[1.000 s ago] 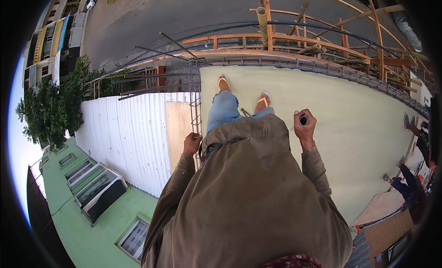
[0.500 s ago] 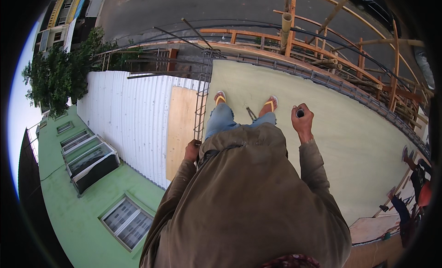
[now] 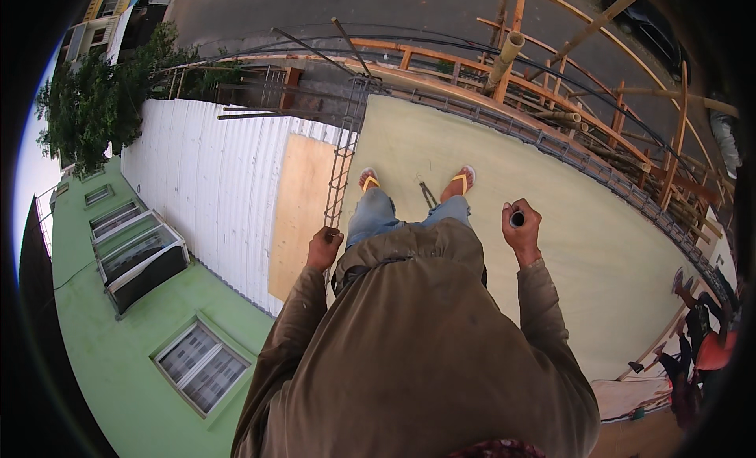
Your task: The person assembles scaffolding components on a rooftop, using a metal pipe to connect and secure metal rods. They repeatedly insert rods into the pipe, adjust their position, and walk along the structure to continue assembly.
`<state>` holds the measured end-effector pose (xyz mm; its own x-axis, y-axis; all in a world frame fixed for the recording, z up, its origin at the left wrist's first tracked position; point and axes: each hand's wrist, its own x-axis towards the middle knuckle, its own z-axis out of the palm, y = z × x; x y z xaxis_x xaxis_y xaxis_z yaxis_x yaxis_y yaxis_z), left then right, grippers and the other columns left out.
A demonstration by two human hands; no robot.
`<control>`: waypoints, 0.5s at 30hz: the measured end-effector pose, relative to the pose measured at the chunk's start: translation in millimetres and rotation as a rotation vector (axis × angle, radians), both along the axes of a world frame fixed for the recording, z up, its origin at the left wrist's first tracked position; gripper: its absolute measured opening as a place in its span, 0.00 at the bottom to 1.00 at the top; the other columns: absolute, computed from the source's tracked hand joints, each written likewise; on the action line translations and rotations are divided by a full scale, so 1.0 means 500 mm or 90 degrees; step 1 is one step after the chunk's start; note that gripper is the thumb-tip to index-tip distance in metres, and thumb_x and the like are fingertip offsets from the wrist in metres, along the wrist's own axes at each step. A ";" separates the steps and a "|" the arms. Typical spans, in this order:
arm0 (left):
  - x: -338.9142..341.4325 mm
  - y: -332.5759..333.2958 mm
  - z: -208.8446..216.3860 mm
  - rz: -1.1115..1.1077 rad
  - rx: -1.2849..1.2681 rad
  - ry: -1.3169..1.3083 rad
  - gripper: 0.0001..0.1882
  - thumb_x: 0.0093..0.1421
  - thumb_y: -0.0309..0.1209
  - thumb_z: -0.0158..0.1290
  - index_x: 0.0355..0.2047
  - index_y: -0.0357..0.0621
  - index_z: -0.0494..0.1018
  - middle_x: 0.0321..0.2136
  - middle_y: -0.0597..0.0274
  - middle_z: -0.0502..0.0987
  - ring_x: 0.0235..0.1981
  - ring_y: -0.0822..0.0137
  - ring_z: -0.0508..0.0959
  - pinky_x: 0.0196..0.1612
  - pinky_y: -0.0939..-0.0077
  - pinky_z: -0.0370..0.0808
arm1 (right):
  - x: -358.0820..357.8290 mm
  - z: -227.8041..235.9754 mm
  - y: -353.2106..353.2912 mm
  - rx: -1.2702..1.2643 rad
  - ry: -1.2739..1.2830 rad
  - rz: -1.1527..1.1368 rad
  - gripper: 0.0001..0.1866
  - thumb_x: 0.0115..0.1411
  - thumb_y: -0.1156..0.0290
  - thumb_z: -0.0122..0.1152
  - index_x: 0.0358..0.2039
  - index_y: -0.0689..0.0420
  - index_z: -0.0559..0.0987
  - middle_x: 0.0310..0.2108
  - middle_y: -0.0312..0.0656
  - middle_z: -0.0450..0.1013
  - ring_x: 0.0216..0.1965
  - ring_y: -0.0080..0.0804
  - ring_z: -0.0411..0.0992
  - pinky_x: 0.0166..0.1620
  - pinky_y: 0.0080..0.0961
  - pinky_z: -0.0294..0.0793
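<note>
The right hand [image 3: 521,233] grips a dark tube [image 3: 516,219], seemingly carrying it. The left hand [image 3: 323,248] curls, grasp unclear; stepping calls for clearing the tool [image 3: 428,195] ahead.

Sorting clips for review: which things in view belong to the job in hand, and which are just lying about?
Seemingly in the job:
- dark round-ended object, gripped in the right hand
- steel-bar lattice, beside the left hand, contact unclear

Lying about or background:
- dark forked tool, on the pale floor
- white corrugated sheeting
- bamboo pole

no lettering can be read
</note>
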<state>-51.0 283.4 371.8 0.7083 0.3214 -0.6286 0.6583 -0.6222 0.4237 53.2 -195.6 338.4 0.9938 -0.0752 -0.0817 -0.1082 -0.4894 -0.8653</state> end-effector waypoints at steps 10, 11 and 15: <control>-0.035 0.114 -0.037 0.042 -0.055 0.068 0.19 0.59 0.40 0.58 0.39 0.33 0.77 0.33 0.46 0.83 0.38 0.54 0.83 0.42 0.64 0.78 | 0.022 0.062 0.148 0.007 -0.047 0.108 0.11 0.55 0.77 0.65 0.21 0.60 0.71 0.15 0.41 0.68 0.15 0.27 0.66 0.21 0.25 0.65; -0.023 0.127 -0.043 0.059 -0.052 0.087 0.19 0.59 0.40 0.58 0.39 0.33 0.77 0.33 0.46 0.83 0.37 0.54 0.83 0.43 0.62 0.78 | 0.026 0.068 0.166 0.004 -0.050 0.116 0.11 0.55 0.77 0.64 0.21 0.60 0.71 0.15 0.40 0.67 0.15 0.27 0.65 0.21 0.25 0.65; 0.024 0.221 -0.108 -0.020 -0.066 0.048 0.19 0.59 0.41 0.57 0.41 0.36 0.77 0.35 0.44 0.82 0.39 0.52 0.83 0.45 0.60 0.77 | 0.050 0.097 0.270 -0.005 -0.052 0.132 0.11 0.54 0.77 0.64 0.19 0.60 0.71 0.15 0.40 0.67 0.15 0.28 0.65 0.22 0.26 0.64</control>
